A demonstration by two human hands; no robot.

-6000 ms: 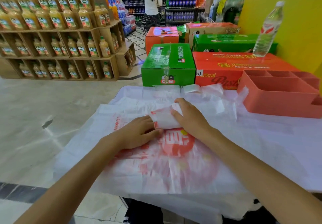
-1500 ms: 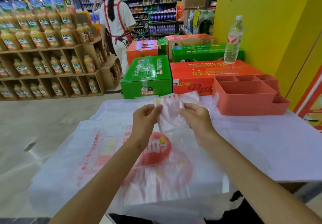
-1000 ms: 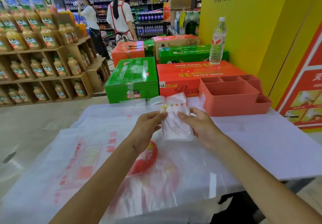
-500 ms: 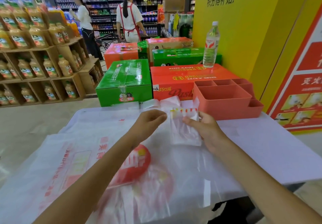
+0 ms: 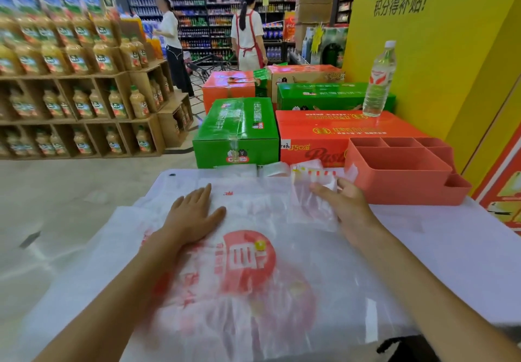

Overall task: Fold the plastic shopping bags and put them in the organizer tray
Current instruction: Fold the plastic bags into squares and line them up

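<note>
A small folded white plastic bag with red marks along its top edge is held up just left of the salmon organizer tray. My right hand pinches its right side. My left hand lies flat, fingers straight, on the spread pile of white shopping bags with a round red logo covering the table. The tray's compartments show nothing inside.
Green and orange cartons stand behind the table, a water bottle on the orange one. A yellow wall is at the right. Juice shelves fill the left. Two people stand far back in the aisle.
My left hand let go of the folded bag and came down flat on the bag pile. My right hand carried the folded bag rightward, close to the tray.
</note>
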